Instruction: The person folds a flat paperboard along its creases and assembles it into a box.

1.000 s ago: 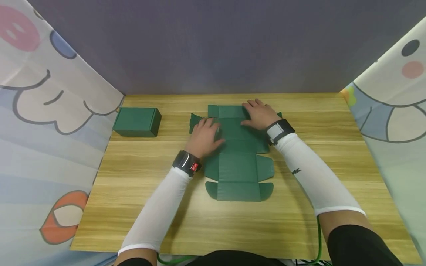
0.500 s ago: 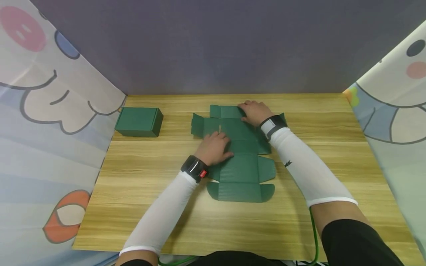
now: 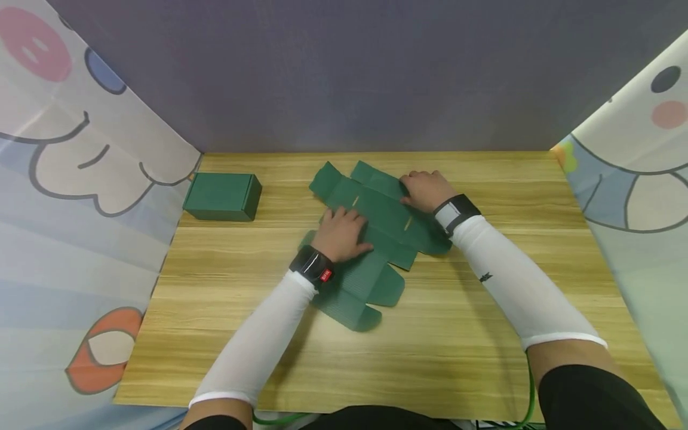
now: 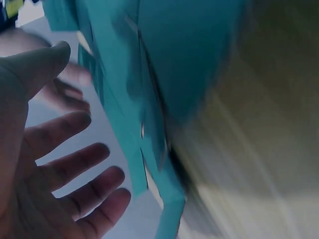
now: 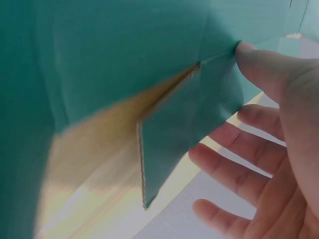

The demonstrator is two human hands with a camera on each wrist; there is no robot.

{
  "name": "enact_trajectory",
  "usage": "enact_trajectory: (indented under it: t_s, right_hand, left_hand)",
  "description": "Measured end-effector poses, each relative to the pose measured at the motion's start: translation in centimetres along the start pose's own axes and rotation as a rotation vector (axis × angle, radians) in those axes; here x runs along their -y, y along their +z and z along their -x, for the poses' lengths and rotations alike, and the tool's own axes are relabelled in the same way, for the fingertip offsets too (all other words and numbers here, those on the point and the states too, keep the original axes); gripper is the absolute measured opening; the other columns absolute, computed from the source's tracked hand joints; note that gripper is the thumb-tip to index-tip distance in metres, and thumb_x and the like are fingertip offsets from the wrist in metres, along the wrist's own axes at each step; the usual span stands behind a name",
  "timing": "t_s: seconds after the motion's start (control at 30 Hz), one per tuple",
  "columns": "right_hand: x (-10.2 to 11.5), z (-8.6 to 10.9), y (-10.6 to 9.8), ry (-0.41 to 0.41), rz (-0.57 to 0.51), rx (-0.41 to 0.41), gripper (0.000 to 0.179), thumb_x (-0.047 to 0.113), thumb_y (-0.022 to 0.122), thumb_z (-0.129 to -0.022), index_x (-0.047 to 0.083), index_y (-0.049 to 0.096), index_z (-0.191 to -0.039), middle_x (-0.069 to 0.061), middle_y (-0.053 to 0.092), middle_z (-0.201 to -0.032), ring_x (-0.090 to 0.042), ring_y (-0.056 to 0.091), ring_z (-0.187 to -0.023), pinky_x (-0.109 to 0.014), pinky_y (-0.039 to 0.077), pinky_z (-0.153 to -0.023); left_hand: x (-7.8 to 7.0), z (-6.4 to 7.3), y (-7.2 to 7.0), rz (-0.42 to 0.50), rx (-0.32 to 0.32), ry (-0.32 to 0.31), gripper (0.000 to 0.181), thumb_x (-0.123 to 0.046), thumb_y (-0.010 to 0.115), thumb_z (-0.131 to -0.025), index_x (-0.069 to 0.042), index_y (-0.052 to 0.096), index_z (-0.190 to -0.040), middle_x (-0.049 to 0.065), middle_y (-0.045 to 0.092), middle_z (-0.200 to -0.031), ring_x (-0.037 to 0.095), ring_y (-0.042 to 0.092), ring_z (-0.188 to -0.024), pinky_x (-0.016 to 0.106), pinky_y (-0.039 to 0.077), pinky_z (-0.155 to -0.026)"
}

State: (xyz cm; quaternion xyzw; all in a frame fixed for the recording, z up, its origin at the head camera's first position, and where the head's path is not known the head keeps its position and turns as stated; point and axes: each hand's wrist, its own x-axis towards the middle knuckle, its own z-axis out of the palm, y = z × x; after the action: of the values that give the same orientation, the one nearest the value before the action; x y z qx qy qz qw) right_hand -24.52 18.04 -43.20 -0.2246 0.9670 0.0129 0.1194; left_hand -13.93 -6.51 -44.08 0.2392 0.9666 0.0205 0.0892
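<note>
Wood-grain counter [image 3: 441, 373] against a grey backdrop [image 3: 344, 77]: one closed green box [image 3: 217, 194], far left; one unfolded green cardboard blank [image 3: 381, 209], centre, lying slantwise. Left hand [image 3: 340, 234]: fingers [image 4: 82, 159] loosely spread over the blank, presumably to steady it; contact cannot be told. Right hand [image 3: 428, 190]: thumb and fingertips pinch the far right edge, seemingly for leverage. Half a second earlier, the blank lay square to the counter; now it sits rotated clockwise, near end swung left.

Green on the flattened cardboard [image 3: 378, 209], green too on the box [image 3: 217, 194] between nine and ten o'clock! Yellow-brown woodgrain streaks the table [image 3: 430, 370], plain grey wall [image 3: 344, 77] at twelve, pastel cartoon sheet [image 3: 91, 257] at nine, white sleeve [image 3: 252, 340] at seven!
</note>
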Motion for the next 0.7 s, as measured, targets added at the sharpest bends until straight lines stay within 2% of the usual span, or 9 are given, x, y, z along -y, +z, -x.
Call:
enact_trajectory:
  t_s: [0.13, 0.23, 0.43, 0.7]
  right_hand:
    - [-0.2, 1.1, 0.2, -0.005, -0.005, 0.011, 0.067, 0.042, 0.075, -0.096, 0.003, 0.055, -0.146, -0.022, 0.065, -0.138, -0.041, 0.064, -0.125, -0.068, 0.046, -0.107]
    - [-0.4, 1.8, 0.4, -0.009, -0.009, 0.022, 0.071, 0.042, 0.077, -0.094, 0.002, 0.053, -0.147, -0.022, 0.065, -0.139, -0.041, 0.064, -0.126, -0.068, 0.046, -0.106]
    - [-0.5, 3.6, 0.3, -0.027, -0.037, 0.050, 0.078, 0.040, 0.081, -0.090, 0.003, 0.049, -0.151, -0.022, 0.063, -0.144, -0.041, 0.062, -0.131, -0.074, 0.042, -0.109]
    - [0.0, 6.2, 0.4, -0.089, -0.003, 0.059, 0.073, 0.041, 0.083, -0.089, 0.003, 0.055, -0.146, -0.020, 0.068, -0.137, -0.039, 0.066, -0.125, -0.070, 0.049, -0.103]
  left_hand:
    - [0.0, -0.1, -0.1, 0.020, 0.011, 0.003, 0.072, -0.065, 0.067, -0.093, -0.018, 0.058, -0.147, 0.005, 0.062, -0.143, 0.028, 0.050, -0.134, 0.046, 0.043, -0.109]
    - [0.0, -0.2, -0.3, 0.031, 0.020, 0.012, 0.073, -0.065, 0.067, -0.093, -0.017, 0.057, -0.148, 0.006, 0.061, -0.144, 0.029, 0.051, -0.134, 0.045, 0.045, -0.110]
    - [0.2, -0.6, -0.4, 0.056, 0.038, 0.013, 0.076, -0.064, 0.067, -0.093, -0.016, 0.054, -0.151, 0.008, 0.059, -0.149, 0.031, 0.050, -0.139, 0.049, 0.045, -0.116]
    - [0.3, -1.3, -0.3, 0.090, 0.053, -0.012, 0.079, -0.065, 0.067, -0.093, -0.017, 0.049, -0.154, 0.009, 0.052, -0.155, 0.036, 0.046, -0.141, 0.055, 0.042, -0.118]
